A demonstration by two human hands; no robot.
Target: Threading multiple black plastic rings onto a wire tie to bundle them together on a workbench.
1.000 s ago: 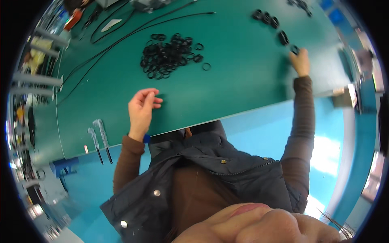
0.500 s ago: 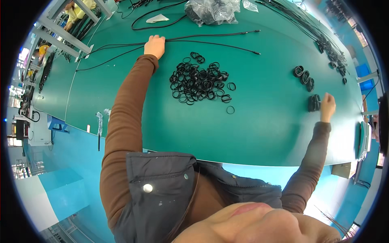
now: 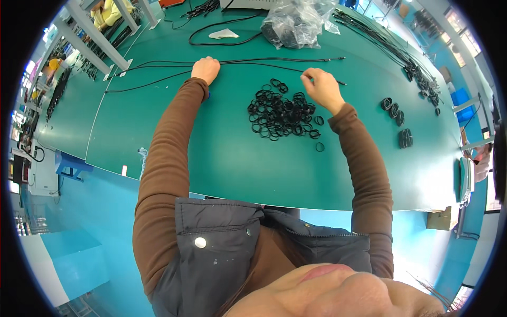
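The person leans over the green table (image 3: pixel 222 158) with both arms stretched forward. The left hand (image 3: pixel 205 69) sits closed in a fist on the thin black cables (image 3: pixel 264 61) that run across the far side of the table, fingers curled together over them, much where it was half a second ago. The right hand (image 3: pixel 322 89) has come a long way: half a second ago it lay far out to the right by the small coiled bundles (image 3: pixel 405 138), and now it is up at the cables just past the pile of black rings (image 3: pixel 282 113), thumb and fingertips pinched together on one cable. The rings lie in a loose heap between the two forearms, a few strays at its near edge. A clear plastic bag (image 3: pixel 298 24) of dark parts rests beyond the cables, with a white scrap (image 3: pixel 224 34) to its left.
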